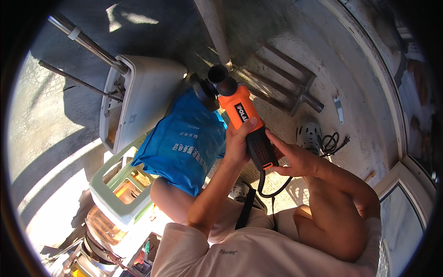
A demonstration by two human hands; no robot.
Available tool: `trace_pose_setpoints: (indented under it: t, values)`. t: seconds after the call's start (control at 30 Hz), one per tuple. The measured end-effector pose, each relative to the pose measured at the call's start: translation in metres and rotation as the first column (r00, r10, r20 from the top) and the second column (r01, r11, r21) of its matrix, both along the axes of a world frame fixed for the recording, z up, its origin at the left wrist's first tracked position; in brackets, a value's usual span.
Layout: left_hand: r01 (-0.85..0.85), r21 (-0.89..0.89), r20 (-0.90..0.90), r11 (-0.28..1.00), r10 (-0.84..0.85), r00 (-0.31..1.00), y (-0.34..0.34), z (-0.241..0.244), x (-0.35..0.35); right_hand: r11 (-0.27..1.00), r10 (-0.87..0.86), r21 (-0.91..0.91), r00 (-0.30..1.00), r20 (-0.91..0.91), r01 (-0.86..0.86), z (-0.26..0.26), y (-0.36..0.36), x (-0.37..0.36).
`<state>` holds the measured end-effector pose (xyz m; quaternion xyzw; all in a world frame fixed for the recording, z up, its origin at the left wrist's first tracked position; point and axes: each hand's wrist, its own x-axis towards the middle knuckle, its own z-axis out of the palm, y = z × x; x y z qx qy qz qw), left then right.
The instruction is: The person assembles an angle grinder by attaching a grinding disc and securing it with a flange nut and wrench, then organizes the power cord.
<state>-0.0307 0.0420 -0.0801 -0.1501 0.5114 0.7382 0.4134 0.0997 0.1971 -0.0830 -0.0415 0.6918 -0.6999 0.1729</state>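
An orange and black angle grinder (247, 117) is held up in front of me, tilted, its head away from me. My left hand (238, 140) grips the left side of its body, with the thumb on the orange housing. My right hand (292, 155) supports the black rear of the housing from the right, fingers around its end. The dark guard and disc area (204, 91) is at the upper left of the tool, beside a black side handle (221, 78). From the rear end a black power cord (263, 187) loops down. A blue fabric bag (187, 142) bearing writing lies left of the tool.
A metal fork head (294, 83) lies on the concrete floor, near a small flat wrench (338, 109). The cord's plug end (334, 143) is beside my shoe (309, 135). A white bin (148, 93) with poles stands at left, above a pale green plastic stool (114, 204).
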Motion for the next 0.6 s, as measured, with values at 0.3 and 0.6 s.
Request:
trace_pose_setpoints:
  t: [0.3, 0.6]
  values:
    - [0.122, 0.072, -0.057, 0.990, -0.118, 0.991, 0.012, 0.005, 0.005, 0.986, 0.024, 0.168, 0.982, -0.188, 0.008, -0.005, 0.010, 0.013]
    - [0.137, 0.130, -0.073, 0.982, -0.129, 0.989, 0.011, 0.003, 0.012, 0.867, 0.124, 0.473, 0.855, -0.504, 0.154, -0.001, 0.021, 0.008]
